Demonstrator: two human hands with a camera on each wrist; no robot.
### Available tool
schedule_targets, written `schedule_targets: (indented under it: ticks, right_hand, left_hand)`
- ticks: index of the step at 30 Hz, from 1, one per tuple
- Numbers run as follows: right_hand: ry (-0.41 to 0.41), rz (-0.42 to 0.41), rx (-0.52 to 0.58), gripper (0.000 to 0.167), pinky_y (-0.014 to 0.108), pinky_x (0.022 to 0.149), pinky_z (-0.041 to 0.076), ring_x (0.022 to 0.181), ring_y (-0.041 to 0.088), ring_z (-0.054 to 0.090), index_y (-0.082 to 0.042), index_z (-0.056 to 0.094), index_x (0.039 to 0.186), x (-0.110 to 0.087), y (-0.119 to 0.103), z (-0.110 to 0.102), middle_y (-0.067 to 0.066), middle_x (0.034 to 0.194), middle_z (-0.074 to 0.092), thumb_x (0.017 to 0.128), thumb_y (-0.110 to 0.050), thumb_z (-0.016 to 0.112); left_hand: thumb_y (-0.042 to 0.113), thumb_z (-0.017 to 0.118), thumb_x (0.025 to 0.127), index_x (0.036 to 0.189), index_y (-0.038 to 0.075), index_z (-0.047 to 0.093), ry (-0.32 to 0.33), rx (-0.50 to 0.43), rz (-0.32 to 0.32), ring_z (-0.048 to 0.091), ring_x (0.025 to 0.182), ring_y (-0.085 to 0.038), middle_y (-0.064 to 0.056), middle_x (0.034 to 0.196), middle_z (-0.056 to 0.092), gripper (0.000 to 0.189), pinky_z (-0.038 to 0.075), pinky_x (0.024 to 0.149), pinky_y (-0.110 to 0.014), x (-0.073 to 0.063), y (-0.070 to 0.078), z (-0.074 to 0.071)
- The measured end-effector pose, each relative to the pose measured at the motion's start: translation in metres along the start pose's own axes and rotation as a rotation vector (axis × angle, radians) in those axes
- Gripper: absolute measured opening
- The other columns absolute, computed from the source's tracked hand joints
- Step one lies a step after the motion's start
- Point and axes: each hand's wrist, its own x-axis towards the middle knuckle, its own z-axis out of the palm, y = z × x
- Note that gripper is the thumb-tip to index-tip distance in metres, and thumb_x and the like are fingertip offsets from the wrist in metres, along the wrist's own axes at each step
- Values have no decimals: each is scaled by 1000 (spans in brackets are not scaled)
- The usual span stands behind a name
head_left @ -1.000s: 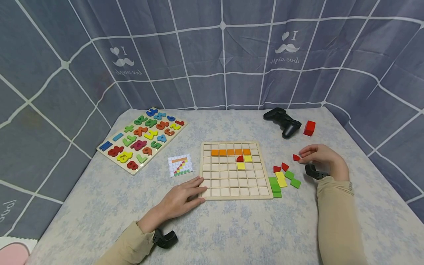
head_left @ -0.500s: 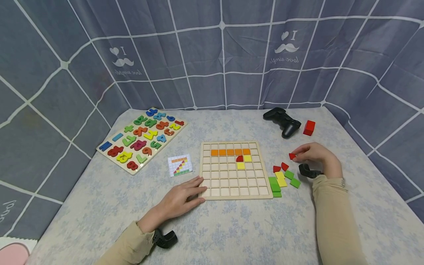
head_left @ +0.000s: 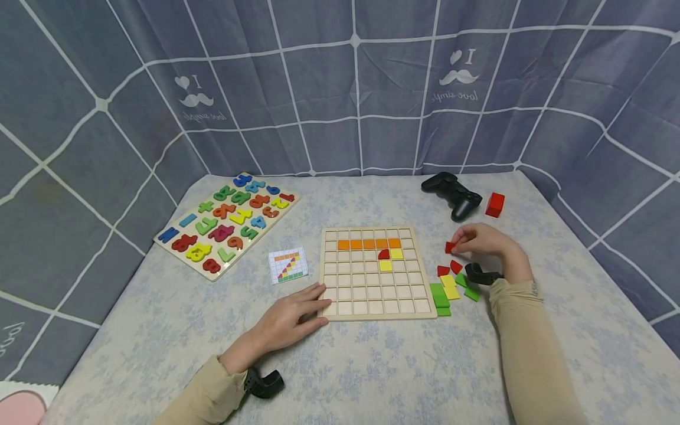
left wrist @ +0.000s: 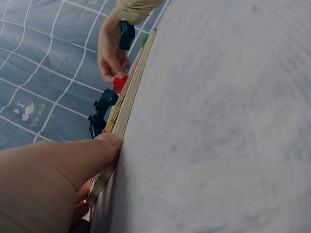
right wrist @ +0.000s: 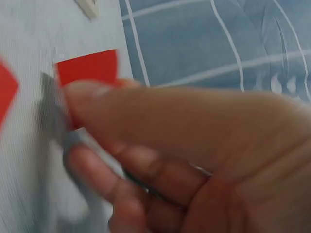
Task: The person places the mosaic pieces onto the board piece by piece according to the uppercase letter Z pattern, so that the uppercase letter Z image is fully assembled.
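Right hand point(head_left: 486, 245) pinches red piece point(head_left: 450, 247) at fingertips, just off right edge of board point(head_left: 375, 298), above loose red, yellow, green pieces point(head_left: 451, 286). Left hand point(head_left: 289, 319) flat, fingers straight, pressing board's near-left corner. Pattern card point(head_left: 288, 265) lies left of board.

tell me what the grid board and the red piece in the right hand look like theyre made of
Grid board: likely unfinished light wood, pale matte tan, thin layered edge in the left wrist view. Red piece: probably painted wood, flat solid red, matte, though plastic is possible.
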Motion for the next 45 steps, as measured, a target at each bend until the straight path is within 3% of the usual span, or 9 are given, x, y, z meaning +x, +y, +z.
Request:
schedule_targets:
  ticks: [4,14,18,25,31,35,45]
  right_hand:
    - [35,-101,16,24,31,71,45,81,20,53,0,65,101,8,-20,9,6,92,66,88,-20,67]
    - [-31,-364,10,13,32,70,49,78,17,57,-6,73,97,26,-90,55,4,95,69,88,-14,67]
    - [-54,-425,10,10,31,68,50,74,15,58,-8,74,94,30,-102,76,1,91,69,88,-11,67]
    - [-98,-512,-117,15,29,74,49,82,11,57,-11,73,99,35,-104,100,-2,95,65,93,-9,60]
    - [-45,-532,-172,14,31,75,47,84,15,53,-11,74,98,36,-104,102,1,100,59,88,-8,65]
    - [-47,-477,-133,20,35,77,46,88,20,51,-9,72,103,31,-102,89,5,104,54,84,-13,71]
    - [-347,-314,156,36,32,78,52,88,21,61,8,62,112,16,-66,30,19,100,65,84,-11,71]
  left_hand:
    - [32,61,92,126,8,62,3,4,3,38,132,-25,-13,141,45,42,39,103,-41,-1,0,0]
    - [33,61,92,126,8,62,2,15,12,38,132,-25,-13,141,45,42,39,103,-42,0,-1,0]
    - [32,61,92,126,9,62,-4,16,9,38,133,-24,-12,141,45,42,39,103,-41,1,-1,0]
    - [33,62,92,127,9,61,-14,16,4,37,133,-24,-12,141,44,42,39,103,-42,2,-1,0]
    - [32,62,92,126,9,61,-10,12,0,37,133,-24,-12,141,44,42,39,103,-42,1,-1,0]
    - [31,63,91,126,8,62,-3,7,7,39,132,-25,-13,141,45,41,40,102,-42,1,-1,1]
    - [32,63,91,126,9,62,3,10,10,38,132,-24,-12,141,45,41,40,102,-41,0,-3,2]
